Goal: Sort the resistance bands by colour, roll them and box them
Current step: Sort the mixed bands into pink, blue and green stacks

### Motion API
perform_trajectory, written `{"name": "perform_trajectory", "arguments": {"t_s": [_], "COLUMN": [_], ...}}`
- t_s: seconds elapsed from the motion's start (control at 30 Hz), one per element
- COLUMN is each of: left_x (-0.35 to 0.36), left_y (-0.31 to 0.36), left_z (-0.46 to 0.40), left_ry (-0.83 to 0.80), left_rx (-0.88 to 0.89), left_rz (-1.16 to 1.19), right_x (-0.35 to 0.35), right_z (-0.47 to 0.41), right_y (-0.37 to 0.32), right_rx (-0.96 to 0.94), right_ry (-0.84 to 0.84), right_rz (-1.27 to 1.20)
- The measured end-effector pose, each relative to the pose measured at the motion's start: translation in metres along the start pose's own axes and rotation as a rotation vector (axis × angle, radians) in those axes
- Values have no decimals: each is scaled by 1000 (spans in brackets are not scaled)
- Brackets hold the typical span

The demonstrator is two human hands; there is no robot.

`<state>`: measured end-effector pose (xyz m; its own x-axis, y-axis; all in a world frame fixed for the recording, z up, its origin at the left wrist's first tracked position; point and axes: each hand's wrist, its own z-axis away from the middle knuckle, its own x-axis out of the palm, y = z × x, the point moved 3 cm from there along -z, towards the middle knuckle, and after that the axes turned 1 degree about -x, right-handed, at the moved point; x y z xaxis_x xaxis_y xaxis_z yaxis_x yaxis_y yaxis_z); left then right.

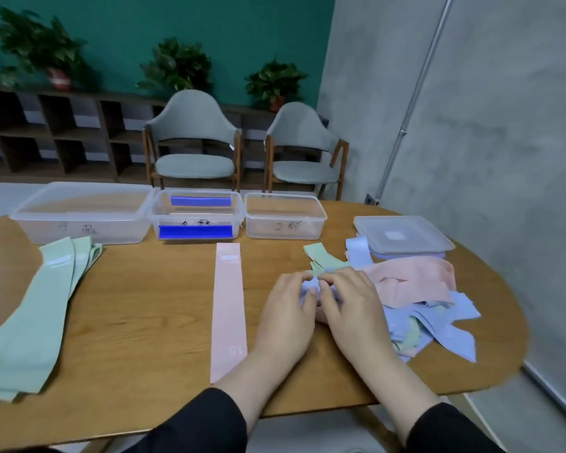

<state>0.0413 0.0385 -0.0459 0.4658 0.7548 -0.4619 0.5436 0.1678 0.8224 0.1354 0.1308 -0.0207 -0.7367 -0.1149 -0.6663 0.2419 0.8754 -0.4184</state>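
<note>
Both hands meet over a pale blue band (310, 287) at the table's middle right. My left hand (286, 310) and my right hand (350, 305) pinch it with curled fingertips. A green band (321, 258) lies just beyond the fingers. To the right sits a mixed pile of pink bands (415, 279) and blue bands (445, 325). One pink band (229, 308) lies flat and straight left of my hands. A stack of green bands (36, 318) spreads at the far left. Three clear boxes stand along the far edge: a large one (82, 214), a middle one with blue clips (196, 217), a right one (285, 217).
Stacked clear lids (402, 235) rest at the far right on more bands. The round wooden table (144, 322) ends close to my sleeves. Two grey chairs (193, 142) and a shelf with plants stand behind it. A grey wall is on the right.
</note>
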Motion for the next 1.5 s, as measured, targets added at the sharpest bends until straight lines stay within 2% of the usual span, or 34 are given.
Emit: {"name": "perform_trajectory", "arguments": {"t_s": [0.07,0.17,0.2,0.27,0.33,0.47,0.53,0.6,0.7,0.83,1.03,1.2,1.3,1.4,1.5], "left_x": [17,22,21,19,19,16,9,5,9,11,19,17,14,14,13], "left_y": [-4,-9,-8,-4,-1,2,7,17,35,41,37,27,16,6,2], "left_z": [4,5,5,7,8,8,7,7,5,5,-1,-9,-8,-2,-1], "left_ry": [-58,-118,-126,-129,-132,-58,56,84,-20,-93,-176,-70,-61,-63,-61], "left_rx": [-3,-37,-49,-51,-29,17,-4,-129,-295,-376,-365,-362,-380,-370,-361], "left_rz": [-87,-191,-191,-202,-223,-161,-23,188,483,766,725,611,568,548,555], "right_x": [-13,-25,-30,-38,-43,-47,-47,-43,-32,-24,-33,-50,-60,-58,-45], "right_z": [-3,1,4,9,10,1,-5,-9,-9,-5,-5,-9,-23,-37,-50], "right_y": [17,44,50,55,56,60,48,27,3,3,13,29,49,66,70], "right_rx": [68,139,133,106,97,212,226,166,44,12,3,32,139,229,238], "right_ry": [-114,-424,-507,-566,-525,-302,-229,-191,-157,-176,-251,-225,-201,-264,-372], "right_rz": [106,308,332,289,227,91,19,10,31,51,13,33,68,129,215]}}
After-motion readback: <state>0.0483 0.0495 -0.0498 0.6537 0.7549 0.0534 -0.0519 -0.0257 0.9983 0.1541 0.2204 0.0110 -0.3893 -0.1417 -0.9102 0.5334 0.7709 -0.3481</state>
